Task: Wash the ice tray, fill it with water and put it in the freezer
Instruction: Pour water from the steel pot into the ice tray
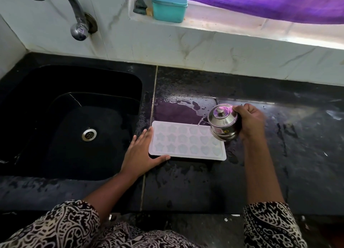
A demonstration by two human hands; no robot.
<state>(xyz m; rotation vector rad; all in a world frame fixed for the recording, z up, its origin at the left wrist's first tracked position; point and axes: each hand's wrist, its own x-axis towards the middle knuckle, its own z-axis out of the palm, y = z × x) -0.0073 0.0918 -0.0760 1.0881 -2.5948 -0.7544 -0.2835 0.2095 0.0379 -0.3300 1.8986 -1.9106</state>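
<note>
A white ice tray (186,141) with star and heart shaped cells lies flat on the wet black counter (204,182), just right of the sink. My left hand (143,152) rests against the tray's left end, fingers straight along its edge and thumb along its near edge. My right hand (250,121) grips a small lidded steel pot with a spout (223,122), tilted left over the tray's far right corner. A thin stream of water runs from the spout toward the tray.
A black sink (70,121) with a steel drain lies to the left, under a wall tap (78,18). A puddle (178,108) spreads on the counter behind the tray. A teal box (169,7) stands on the window ledge below a purple cloth (270,2).
</note>
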